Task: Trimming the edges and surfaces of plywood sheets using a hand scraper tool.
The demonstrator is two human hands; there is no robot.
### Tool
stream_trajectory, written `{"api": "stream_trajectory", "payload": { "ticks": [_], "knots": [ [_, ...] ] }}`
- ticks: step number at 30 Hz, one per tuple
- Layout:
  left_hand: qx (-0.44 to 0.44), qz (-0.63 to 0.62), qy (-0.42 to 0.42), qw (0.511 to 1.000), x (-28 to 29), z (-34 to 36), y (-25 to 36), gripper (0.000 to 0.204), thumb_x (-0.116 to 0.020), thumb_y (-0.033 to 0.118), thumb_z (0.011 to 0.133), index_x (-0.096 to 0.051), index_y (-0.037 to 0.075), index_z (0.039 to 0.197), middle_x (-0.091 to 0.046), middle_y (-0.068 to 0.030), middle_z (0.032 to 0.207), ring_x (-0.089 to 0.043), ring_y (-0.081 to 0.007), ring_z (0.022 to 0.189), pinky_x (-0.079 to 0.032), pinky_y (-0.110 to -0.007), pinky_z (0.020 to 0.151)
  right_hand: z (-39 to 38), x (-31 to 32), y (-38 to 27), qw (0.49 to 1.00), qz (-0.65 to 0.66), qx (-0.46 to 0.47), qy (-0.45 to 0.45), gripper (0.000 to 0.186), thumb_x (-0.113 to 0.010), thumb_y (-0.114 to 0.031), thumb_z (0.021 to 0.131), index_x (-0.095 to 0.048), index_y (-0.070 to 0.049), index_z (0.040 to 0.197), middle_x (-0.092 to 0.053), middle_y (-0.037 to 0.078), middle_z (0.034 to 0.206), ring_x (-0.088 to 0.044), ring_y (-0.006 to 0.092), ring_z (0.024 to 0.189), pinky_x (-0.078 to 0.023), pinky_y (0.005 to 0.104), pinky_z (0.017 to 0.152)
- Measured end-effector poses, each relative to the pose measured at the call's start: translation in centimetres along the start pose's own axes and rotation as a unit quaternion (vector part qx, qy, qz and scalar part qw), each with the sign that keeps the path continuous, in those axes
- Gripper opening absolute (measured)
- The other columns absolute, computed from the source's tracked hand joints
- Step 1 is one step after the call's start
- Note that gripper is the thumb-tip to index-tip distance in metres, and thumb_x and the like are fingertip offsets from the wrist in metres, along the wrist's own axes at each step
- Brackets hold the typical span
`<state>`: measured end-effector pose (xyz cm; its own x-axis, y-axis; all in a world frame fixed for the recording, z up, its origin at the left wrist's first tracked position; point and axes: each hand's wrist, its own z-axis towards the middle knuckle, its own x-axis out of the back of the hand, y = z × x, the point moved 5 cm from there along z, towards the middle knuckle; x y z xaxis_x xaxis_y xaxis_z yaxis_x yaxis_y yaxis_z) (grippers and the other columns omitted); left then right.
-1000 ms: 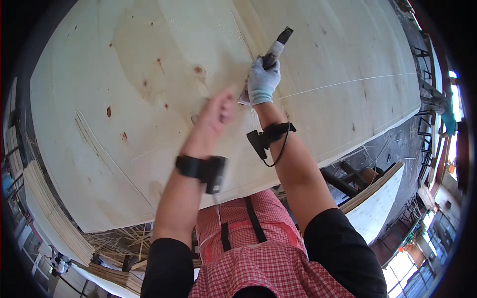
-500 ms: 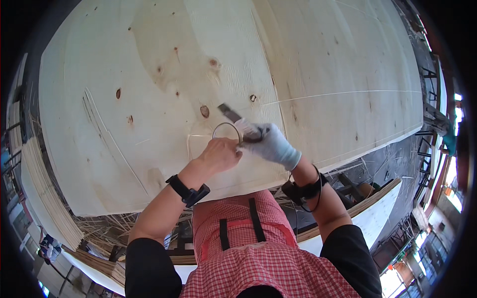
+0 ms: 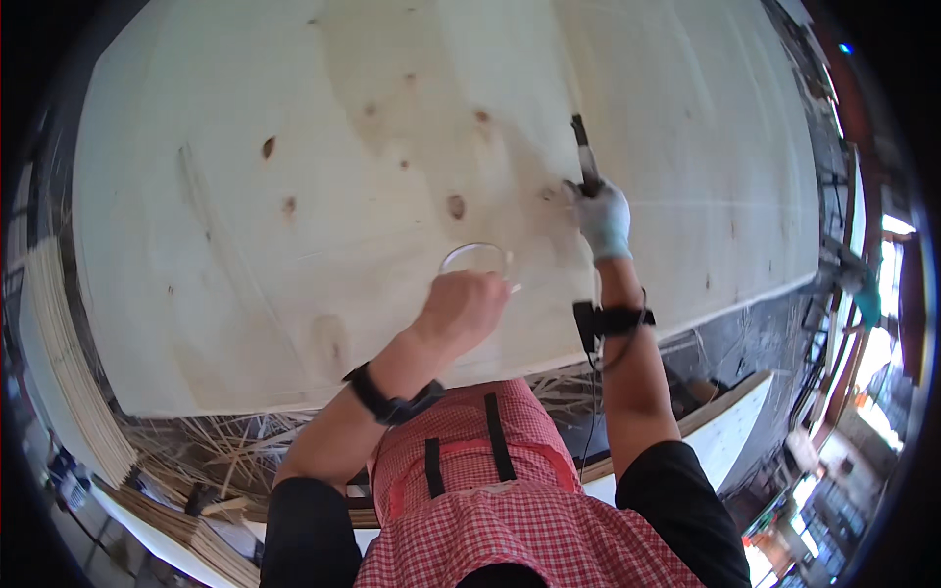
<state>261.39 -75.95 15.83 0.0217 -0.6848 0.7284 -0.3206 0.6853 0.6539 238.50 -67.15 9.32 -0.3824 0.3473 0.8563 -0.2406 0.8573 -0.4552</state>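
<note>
In the head view, the person's two hands are apart above a large, pale wooden board (image 3: 343, 186), the right one farther out than the left. The bare left hand (image 3: 465, 306) is closed into a fist around the near side of a thin, pale ring (image 3: 472, 245), whose far side arches up beyond the knuckles. The ring is over the near middle part of the board; whether it touches the wood I cannot tell. A short, pale strip (image 3: 516, 287) shows just beside the fingers.

The right hand (image 3: 599, 218), in a white glove with a light green cuff, is wrapped around a hand tool (image 3: 585, 162). The tool's narrow, dark end points away from the person, over the board to the right of the ring and well apart from it. Contact between its tip and the wood cannot be made out.

A dark brown knot (image 3: 456, 207) lies in the wood between the ring and the far edge. Black bands circle both wrists, and a thin cable (image 3: 591, 421) hangs from the right one. The person wears a red checked apron (image 3: 490, 529). Wood scraps (image 3: 240, 446) lie below the near edge, and a stack of thin sheets (image 3: 74, 363) stands at the left.
</note>
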Motion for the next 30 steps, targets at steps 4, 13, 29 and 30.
{"api": "stream_trajectory", "payload": {
  "ticks": [4,13,29,30],
  "knots": [
    [0.1,-0.056,0.073,0.991,3.5,-11.0,-8.4,0.026,-0.053,0.026,0.086,-0.058,0.005,0.072,-0.059,-0.0166,0.06,-0.061,-0.034,0.061,-0.048,-0.045,0.056,-13.9,-6.1,-11.9,0.884,0.312,-0.051,-0.346,0.031,-0.072,-0.026,0.076,-0.061,-0.001,0.091,-0.054,-0.003,0.062,-0.045,0.0045,0.048,-0.038,0.0204,0.038],
    [0.16,-0.076,0.172,0.969,10.4,-38.7,-23.1,0.027,-0.057,0.024,0.085,-0.052,0.003,0.068,-0.057,-0.0155,0.059,-0.058,-0.0342,0.057,-0.045,-0.043,0.052,-40.7,-22.7,-30.1,0.745,0.204,0.034,-0.634,0.019,-0.07,-0.02,0.079,-0.059,-0.005,0.08,-0.048,-0.004,0.053,-0.044,0.0046,0.04,-0.036,0.0216,0.036],
    [0.12,0.209,0.158,0.958,16.9,-31.3,-40.0,0.016,-0.054,0.016,0.075,-0.067,0.012,0.066,-0.065,-0.0091,0.067,-0.064,-0.0238,0.065,-0.05,-0.04,0.058,-32.1,-34.9,-50.1,0.933,-0.178,0.276,-0.145,0.043,-0.066,-0.046,0.072,-0.067,-0.005,0.084,-0.065,0.02,0.079,-0.063,0.0354,0.079,-0.049,0.045,0.069],
    [0.099,0.157,0.095,0.978,14.3,-32.1,-38.3,0.016,-0.053,0.015,0.075,-0.067,0.012,0.066,-0.065,-0.0092,0.067,-0.064,-0.0225,0.066,-0.051,-0.039,0.057,-31.5,-34.7,-49.7,0.933,-0.179,0.274,-0.147,0.043,-0.066,-0.046,0.072,-0.067,-0.005,0.084,-0.065,0.02,0.079,-0.063,0.0354,0.079,-0.049,0.045,0.069]
  ]
}}
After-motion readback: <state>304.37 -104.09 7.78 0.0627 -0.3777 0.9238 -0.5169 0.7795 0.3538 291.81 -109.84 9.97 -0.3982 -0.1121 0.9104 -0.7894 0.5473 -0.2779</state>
